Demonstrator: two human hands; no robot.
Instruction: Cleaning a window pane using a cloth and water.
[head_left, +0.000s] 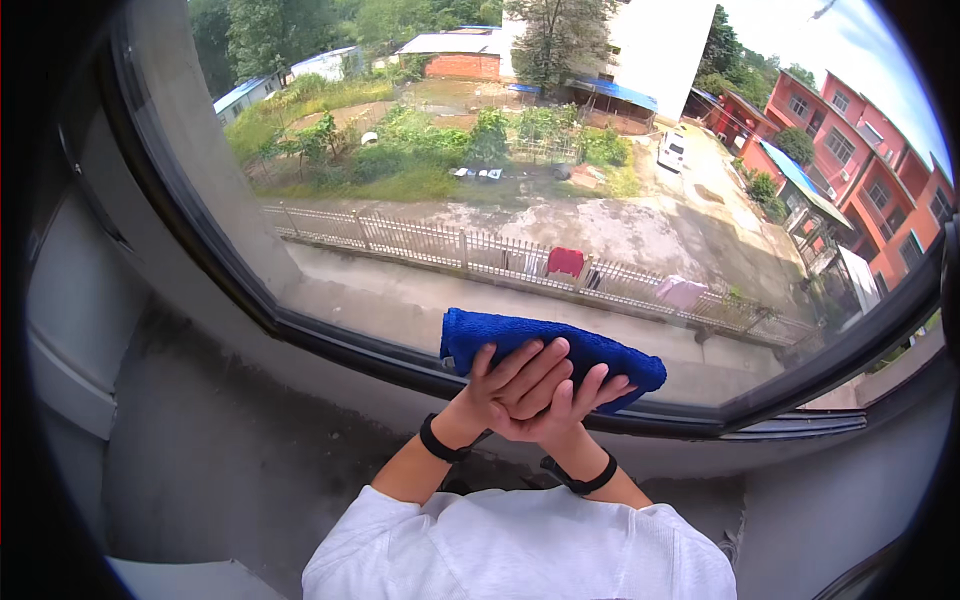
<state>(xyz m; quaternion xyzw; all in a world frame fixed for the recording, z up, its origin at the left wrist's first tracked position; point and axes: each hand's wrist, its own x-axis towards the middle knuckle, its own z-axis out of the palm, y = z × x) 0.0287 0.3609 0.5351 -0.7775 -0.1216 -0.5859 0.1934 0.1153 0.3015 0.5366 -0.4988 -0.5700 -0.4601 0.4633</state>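
Note:
A folded blue terry cloth lies against the lower part of the window pane, just above the dark bottom rail of the frame. My left hand is spread over the cloth's near side, its fingers pointing up and to the right. Close beside it, my right hand overlaps the heel of the left, with its fingertips on the right part of the cloth. The hands hide the middle of the cloth. Each wrist carries a black band.
Window tracks show at the lower right, beside a gap past the sash edge. A grey floor and pale walls lie below the sill. Through the glass are a fence, garden plots, a white vehicle and buildings.

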